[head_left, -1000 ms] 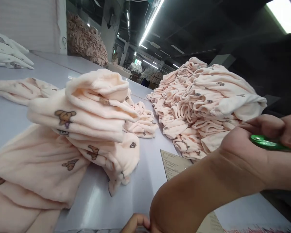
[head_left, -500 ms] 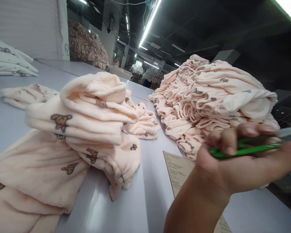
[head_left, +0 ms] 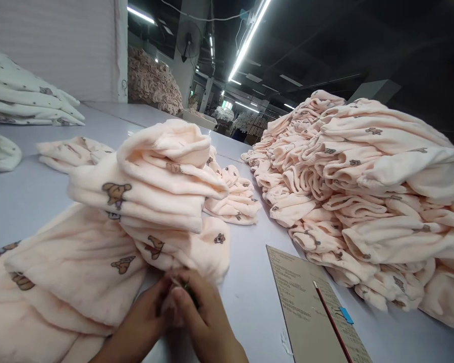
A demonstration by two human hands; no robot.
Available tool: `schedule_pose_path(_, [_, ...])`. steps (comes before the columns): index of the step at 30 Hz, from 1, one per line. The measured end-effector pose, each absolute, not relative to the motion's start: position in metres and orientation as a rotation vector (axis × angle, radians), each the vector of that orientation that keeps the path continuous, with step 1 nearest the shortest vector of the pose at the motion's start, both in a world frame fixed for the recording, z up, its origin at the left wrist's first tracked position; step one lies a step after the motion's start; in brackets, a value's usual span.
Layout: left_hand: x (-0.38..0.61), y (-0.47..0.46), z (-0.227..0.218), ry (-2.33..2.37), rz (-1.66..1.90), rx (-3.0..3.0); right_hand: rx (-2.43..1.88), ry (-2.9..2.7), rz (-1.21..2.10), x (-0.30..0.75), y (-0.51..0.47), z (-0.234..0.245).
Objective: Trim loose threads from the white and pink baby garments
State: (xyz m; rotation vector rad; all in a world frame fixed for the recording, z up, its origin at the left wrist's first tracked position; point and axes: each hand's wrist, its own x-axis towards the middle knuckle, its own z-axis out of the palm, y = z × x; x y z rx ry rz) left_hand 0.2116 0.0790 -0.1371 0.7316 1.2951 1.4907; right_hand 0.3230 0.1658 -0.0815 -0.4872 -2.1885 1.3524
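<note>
A pale pink plush garment [head_left: 162, 196] with printed brown bears lies folded and heaped on the table. At its near edge my two hands meet. Closed fingers of my left hand [head_left: 147, 307] pinch a bit of the pink cloth. My right hand [head_left: 200, 307] is curled beside them, its thumb and forefinger close to the same cloth. A sliver of green from the scissors [head_left: 191, 295] shows inside the right hand; the blades are hidden. More of the pink cloth [head_left: 79, 272] spreads out to the left.
A large heap of pink garments [head_left: 355, 186] rises at the right. Before it lies a printed card [head_left: 291, 302] bearing a dark red pencil [head_left: 333, 322] and a blue tag [head_left: 346, 315]. White spotted garments [head_left: 26, 96] are stacked far left. Another pink bundle [head_left: 234, 196] lies behind.
My right hand, with the green-handled scissors, has come from the right side down to the garment's near edge. My left hand has come into view there. The view has shifted slightly right.
</note>
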Motion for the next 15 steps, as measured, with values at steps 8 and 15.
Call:
schedule_pose_path(8, [0.182, 0.022, -0.153, 1.373, 1.622, 0.605, -0.685, -2.065, 1.251, 0.319, 0.186, -0.101])
schedule_pose_path(15, [0.182, 0.024, -0.156, 1.264, 1.603, 0.520, -0.586, -2.212, 1.042, 0.326, 0.190, -0.099])
